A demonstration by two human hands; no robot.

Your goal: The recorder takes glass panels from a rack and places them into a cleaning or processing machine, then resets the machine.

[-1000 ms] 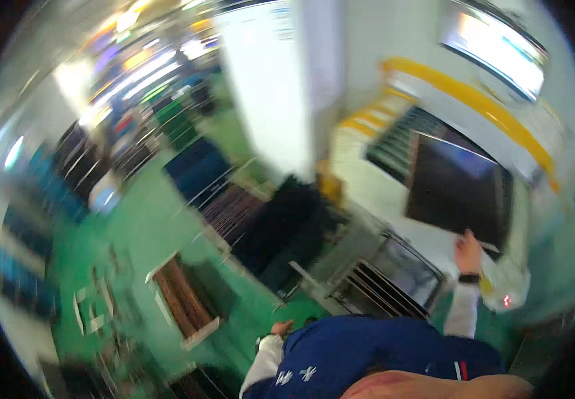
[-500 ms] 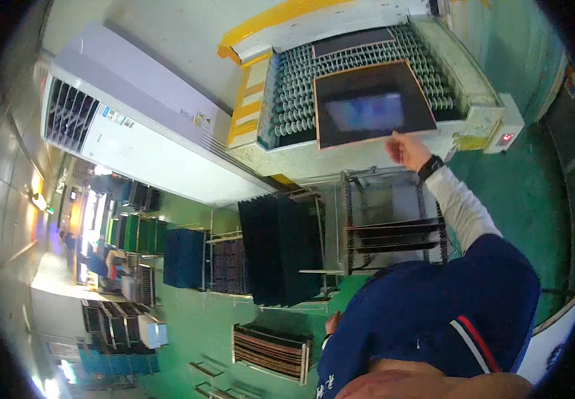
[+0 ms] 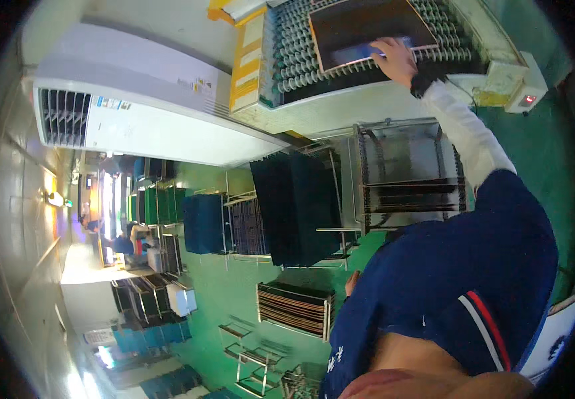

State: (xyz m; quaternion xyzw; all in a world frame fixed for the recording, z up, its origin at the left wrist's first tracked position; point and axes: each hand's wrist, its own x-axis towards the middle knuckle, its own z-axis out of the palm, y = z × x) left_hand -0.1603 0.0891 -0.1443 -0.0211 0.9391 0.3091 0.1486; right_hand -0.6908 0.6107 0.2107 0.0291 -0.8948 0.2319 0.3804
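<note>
A dark rectangular board (image 3: 357,26) with a thin copper-coloured edge lies flat on a bed of grey disc rollers (image 3: 294,70). My right hand (image 3: 396,61), with a black band at the wrist, reaches over the near edge of this board. Its fingers stretch forward and rest on the board's surface, over a bright reflection. My left hand (image 3: 352,282) shows only in small part beside my dark blue shirt, low and away from the machine. Its fingers are mostly hidden, and I see nothing in it.
The roller machine has a pale front wall (image 3: 334,100) and a control box (image 3: 528,83) at its right. Below stands a metal rack (image 3: 410,166) with a few dark boards. Further racks of dark panels (image 3: 297,206) and a white cabinet (image 3: 161,123) are to the left.
The board has moved away from me, from overhanging the machine's front edge to lying on the rollers. My right hand has gone from its near edge onto its surface. The view has shifted.
</note>
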